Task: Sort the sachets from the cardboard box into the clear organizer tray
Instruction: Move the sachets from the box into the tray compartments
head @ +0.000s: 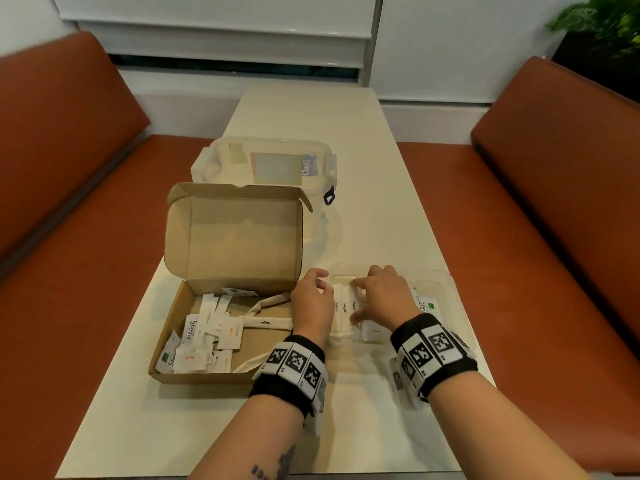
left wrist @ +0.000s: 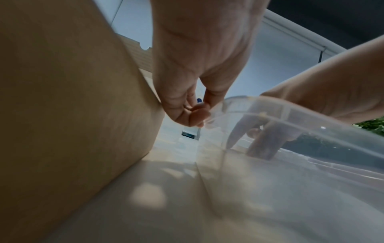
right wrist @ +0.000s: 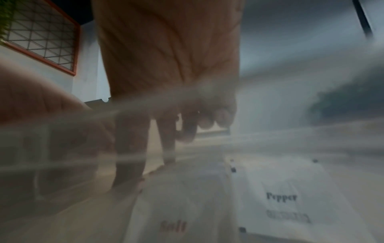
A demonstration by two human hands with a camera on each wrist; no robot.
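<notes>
Tidying sugar sticks (head: 343,308) in the clear organizer tray (head: 437,276) looks like the step in hand: R hand (head: 382,296) is down inside the tray's left compartment, fingers (right wrist: 129,148) extended and spread onto the sachets, pressing or nudging them flat; can't tell if any is actually pinched. L hand (head: 311,299) sits at the tray's left edge, between tray and cardboard box (head: 221,303), fingers loosely curled w/ tips at the rim (left wrist: 270,106); looks like steadying, no sachet seen in it. Tray is at the table's (head: 381,168) near right part, just beside the box, which is at the near left w/ lid flap up. Already in the tray: sugar sticks on the left, Salt sachet (right wrist: 174,225) and Pepper sachet (right wrist: 281,197) at the near edge, a Stevia sachet (head: 427,304) in the right compartment. Box still has plenty: mixed Stevia, salt & sugar sachets (head: 204,334) heaped toward its left side, so the job is prob under halfway. Next move, I'd judge: lift R hand clear w/o dragging the light sticks out, reach across to the box, take one sachet, read its type and match it to the right compartment. Lidded plastic container (head: 266,164) behind the box isn't involved.
</notes>
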